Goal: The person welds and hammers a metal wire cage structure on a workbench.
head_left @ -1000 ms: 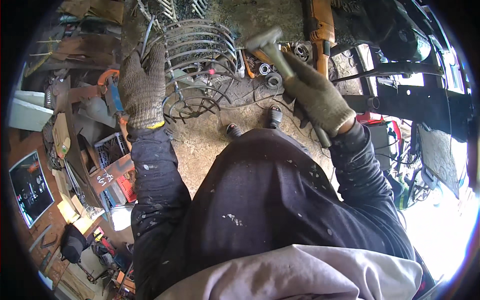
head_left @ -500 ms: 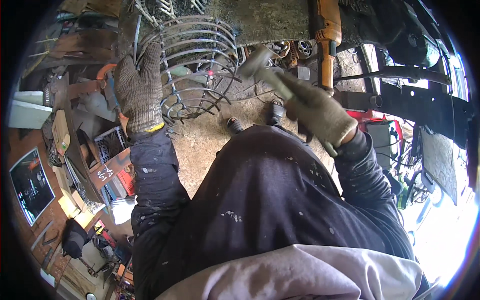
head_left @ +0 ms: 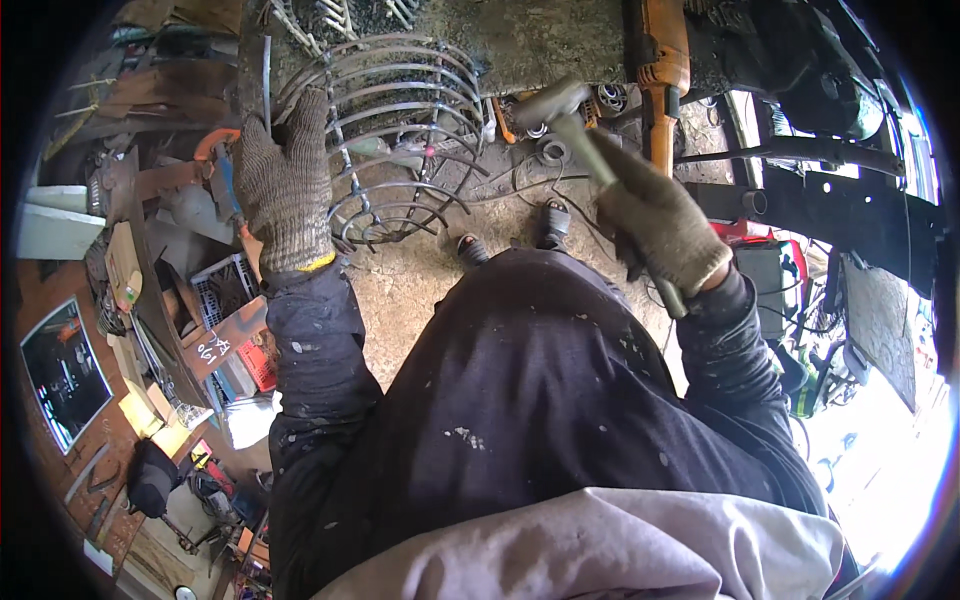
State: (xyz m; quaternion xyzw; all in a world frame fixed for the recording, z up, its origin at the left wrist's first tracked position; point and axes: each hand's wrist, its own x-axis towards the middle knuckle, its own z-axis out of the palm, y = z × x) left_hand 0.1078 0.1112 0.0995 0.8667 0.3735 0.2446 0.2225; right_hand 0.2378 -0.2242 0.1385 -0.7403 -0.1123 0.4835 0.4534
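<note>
A cage of curved metal rods (head_left: 405, 107), joined by welded crosspieces, leans against the edge of a dark workbench (head_left: 540, 50). A small pinkish spot shows on one joint. My left hand (head_left: 290, 190), in a grey knitted glove, is closed beside the cage's left side. A thin metal rod (head_left: 267, 75) sticks up from between its thumb and fingers; the fingertips are hidden. Gloved too, my right hand (head_left: 660, 220) grips a hammer (head_left: 590, 150) by its handle. The hammer's head is raised to the right of the cage, apart from it.
An orange power tool (head_left: 661, 60) lies at the bench's right. On the left stand an orange-and-blue clamp-like tool (head_left: 222, 165), a dark plastic crate (head_left: 225, 288) and wooden boards. Cables and scrap lie on the floor (head_left: 400, 290) below the bench, near my sandalled feet.
The hammer and my right hand have moved to the right, and the hammer looks sharper. My left hand and the rod have shifted slightly; the cage sits a little lower and further right.
</note>
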